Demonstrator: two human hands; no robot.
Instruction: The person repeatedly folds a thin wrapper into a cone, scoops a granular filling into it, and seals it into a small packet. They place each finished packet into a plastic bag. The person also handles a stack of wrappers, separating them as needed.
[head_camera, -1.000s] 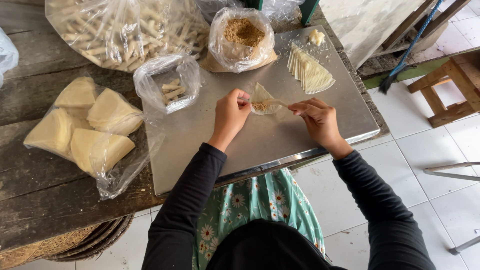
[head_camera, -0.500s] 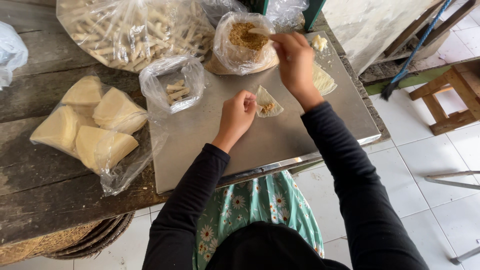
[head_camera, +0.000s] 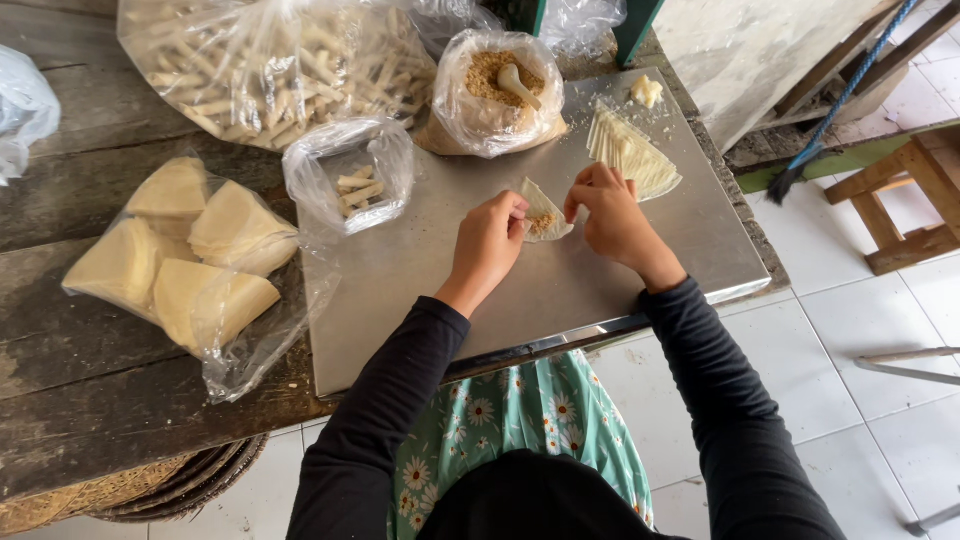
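Observation:
A thin pale triangular wrapper (head_camera: 545, 212) with a bit of brown crumbly filling lies on the metal sheet (head_camera: 420, 260). My left hand (head_camera: 490, 240) pinches its left edge. My right hand (head_camera: 608, 212) touches its right corner with the fingertips. Just behind my right hand is a fanned stack of more wrappers (head_camera: 632, 155). A clear bag of brown filling (head_camera: 495, 90) with a spoon (head_camera: 518, 80) standing in it sits at the far side of the sheet.
A small open bag with a few rolled pieces (head_camera: 355, 180) sits left of my hands. A large bag of rolled sticks (head_camera: 270, 65) and bags of folded wrappers (head_camera: 185, 260) lie on the wooden table (head_camera: 90, 400). A wooden stool (head_camera: 905, 195) stands on the tiled floor.
My right hand reached to the filling bag with the spoon, left the spoon there, and came back to the wrapper. My left hand stayed on the wrapper.

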